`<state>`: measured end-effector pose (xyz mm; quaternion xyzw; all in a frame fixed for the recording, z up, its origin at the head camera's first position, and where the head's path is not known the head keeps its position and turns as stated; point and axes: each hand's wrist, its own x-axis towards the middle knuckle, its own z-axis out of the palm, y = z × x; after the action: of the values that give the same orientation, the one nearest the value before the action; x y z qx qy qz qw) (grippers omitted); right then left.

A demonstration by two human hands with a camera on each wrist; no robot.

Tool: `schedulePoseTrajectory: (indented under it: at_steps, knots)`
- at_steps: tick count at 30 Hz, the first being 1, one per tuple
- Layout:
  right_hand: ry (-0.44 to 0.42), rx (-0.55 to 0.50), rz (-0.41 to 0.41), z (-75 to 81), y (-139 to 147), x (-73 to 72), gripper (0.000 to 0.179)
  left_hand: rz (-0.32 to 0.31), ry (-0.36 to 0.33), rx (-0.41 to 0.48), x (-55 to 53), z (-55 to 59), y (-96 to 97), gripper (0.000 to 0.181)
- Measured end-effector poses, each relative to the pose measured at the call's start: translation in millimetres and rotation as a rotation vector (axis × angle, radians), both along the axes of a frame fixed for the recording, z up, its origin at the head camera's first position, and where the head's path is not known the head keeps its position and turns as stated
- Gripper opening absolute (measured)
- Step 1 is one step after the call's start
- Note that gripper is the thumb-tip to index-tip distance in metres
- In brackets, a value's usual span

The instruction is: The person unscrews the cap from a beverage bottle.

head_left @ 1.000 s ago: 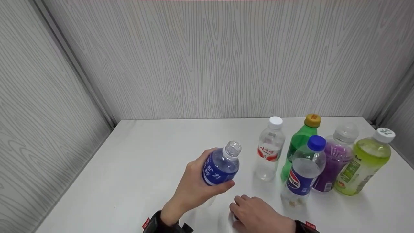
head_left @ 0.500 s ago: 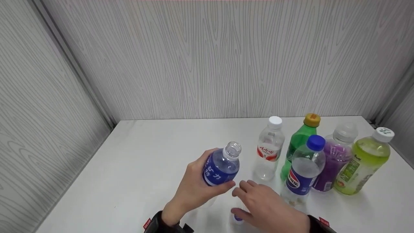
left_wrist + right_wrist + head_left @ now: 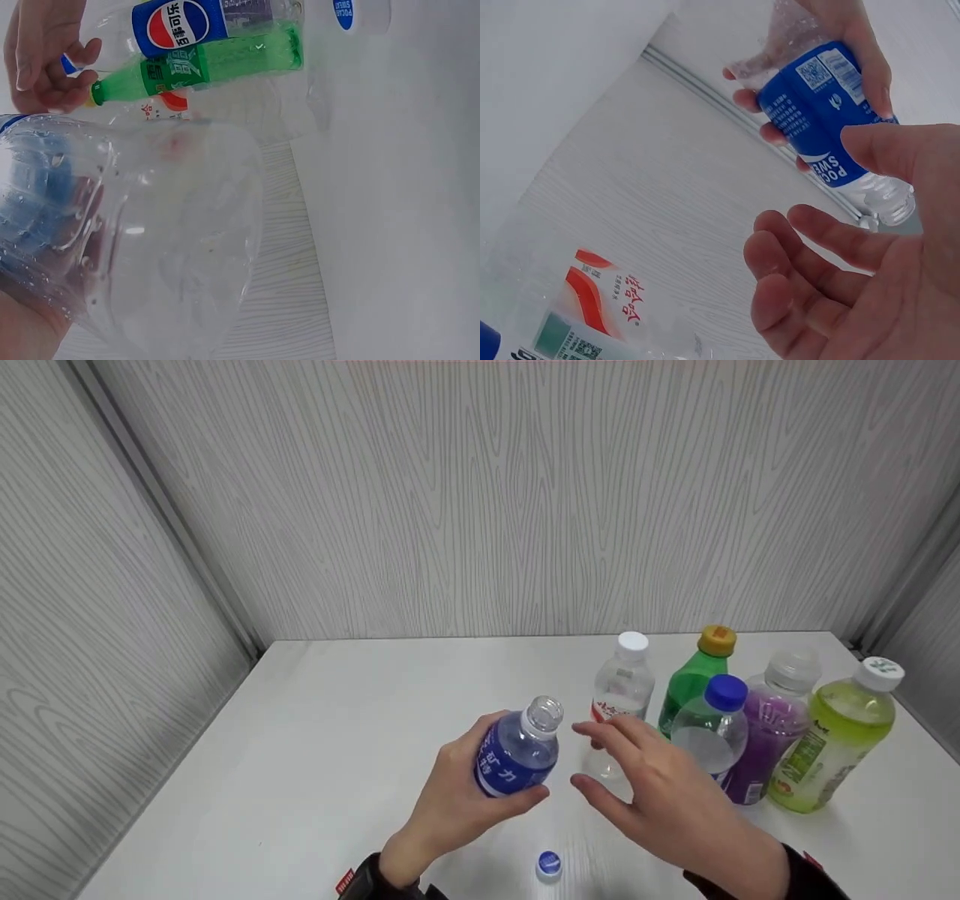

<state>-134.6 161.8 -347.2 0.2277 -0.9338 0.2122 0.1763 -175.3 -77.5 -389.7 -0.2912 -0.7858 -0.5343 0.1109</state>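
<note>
My left hand [image 3: 463, 799] grips a clear plastic bottle [image 3: 516, 754] with a blue label; its mouth is uncapped and tilts up to the right. The left wrist view shows the bottle's transparent lower body [image 3: 172, 225], with droplets inside. To the right of that bottle, my right hand [image 3: 660, 787] hovers with fingers spread and loosely bent, holding nothing. In the right wrist view the thumb and fingers of this hand [image 3: 855, 262] are apart, near the bottle's open neck [image 3: 889, 199]. A blue-topped white cap [image 3: 549, 864] lies on the table below the two hands.
Behind my right hand stand a clear bottle [image 3: 622, 682] with a white cap, a green bottle [image 3: 697, 675], a blue-capped bottle [image 3: 716, 727], a purple one [image 3: 772, 727] and a yellow-green one [image 3: 840, 742]. Wood-grain panels [image 3: 480, 495] enclose the white table [image 3: 337, 720].
My right hand has let go of the cap on the table, then risen and moved right and up, its fingers spreading. My left hand with the bottle has barely moved.
</note>
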Motion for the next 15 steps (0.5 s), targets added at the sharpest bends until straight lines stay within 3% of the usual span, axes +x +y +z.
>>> schedulePoseTrajectory:
  at_steps: [4,10,15]
  knots:
    - [0.001,-0.134,0.001,1.5,3,2.0,0.054,-0.006,-0.012,0.0,-0.3,-4.6,6.6,0.072]
    - [0.016,-0.347,0.075,-4.2,-2,4.2,0.054,-0.036,-0.006,-0.022,1.7,-12.6,15.9,0.072]
    - [0.029,-0.432,0.111,-12.6,-14,2.8,0.047,-0.037,0.015,-0.021,5.9,-17.2,18.8,0.071]
